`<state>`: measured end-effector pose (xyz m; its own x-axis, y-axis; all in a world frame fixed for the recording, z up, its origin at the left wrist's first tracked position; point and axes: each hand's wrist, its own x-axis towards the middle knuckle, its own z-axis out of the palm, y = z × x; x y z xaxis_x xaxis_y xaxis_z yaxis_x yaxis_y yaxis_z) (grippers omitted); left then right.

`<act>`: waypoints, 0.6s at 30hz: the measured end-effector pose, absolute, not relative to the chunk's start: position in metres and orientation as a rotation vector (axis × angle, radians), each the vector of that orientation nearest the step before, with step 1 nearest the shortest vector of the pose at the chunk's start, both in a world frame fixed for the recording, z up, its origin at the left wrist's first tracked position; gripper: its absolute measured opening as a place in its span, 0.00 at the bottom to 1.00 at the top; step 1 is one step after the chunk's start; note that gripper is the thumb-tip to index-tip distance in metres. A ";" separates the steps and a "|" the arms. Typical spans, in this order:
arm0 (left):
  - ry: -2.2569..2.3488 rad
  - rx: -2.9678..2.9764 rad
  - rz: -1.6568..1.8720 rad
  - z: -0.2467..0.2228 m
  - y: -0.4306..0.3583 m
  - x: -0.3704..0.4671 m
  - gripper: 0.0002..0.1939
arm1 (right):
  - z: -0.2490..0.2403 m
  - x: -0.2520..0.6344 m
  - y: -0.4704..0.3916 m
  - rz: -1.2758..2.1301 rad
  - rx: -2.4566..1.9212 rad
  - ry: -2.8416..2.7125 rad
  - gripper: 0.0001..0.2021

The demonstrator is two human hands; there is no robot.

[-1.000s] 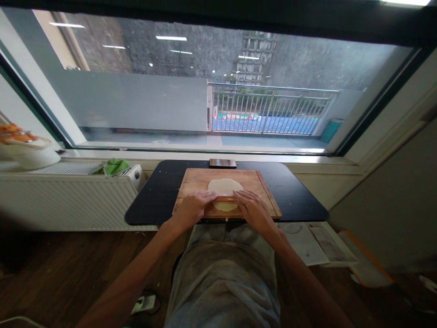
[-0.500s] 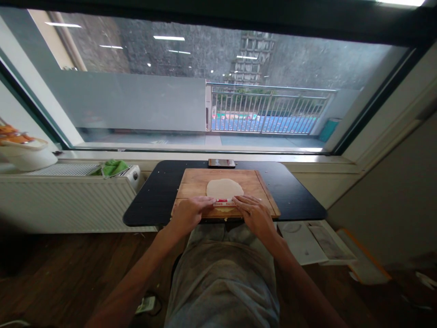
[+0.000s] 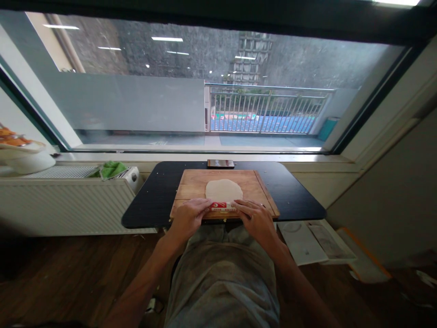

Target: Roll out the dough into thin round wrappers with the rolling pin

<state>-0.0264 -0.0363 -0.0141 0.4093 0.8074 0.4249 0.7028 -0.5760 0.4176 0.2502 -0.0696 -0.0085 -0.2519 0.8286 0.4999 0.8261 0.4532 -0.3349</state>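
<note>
A flat, pale sheet of dough [image 3: 224, 188] lies on a wooden cutting board [image 3: 191, 183]. Across its near edge rests a red-and-white printed tube [image 3: 222, 207]. The fingers of my left hand [image 3: 191, 213] are closed over the tube's left end. At the opposite end, my right hand [image 3: 253, 216] presses down with its fingers together. Both thumbs are partly hidden, and the tube's ends are covered by my hands.
Under the board is a black table [image 3: 150, 193] with rounded corners, specked with small crumbs. A phone-like flat object [image 3: 221, 163] lies at its far edge. To the left stands a white radiator [image 3: 68, 200] with a green cloth [image 3: 112, 169] on top. A window is ahead.
The tube has rolled slightly toward me, showing more red print and covering the strip of dough seen below it before. Both hands moved with it, still at its ends.
</note>
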 end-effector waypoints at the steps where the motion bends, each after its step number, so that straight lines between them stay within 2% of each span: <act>1: 1.354 2.496 0.903 -0.015 -0.037 -0.026 0.16 | -0.009 0.250 -0.070 0.009 -1.371 -2.078 0.18; 18: 1.254 2.412 1.113 -0.030 -0.043 -0.024 0.13 | -0.011 0.249 -0.076 0.133 -1.274 -1.927 0.14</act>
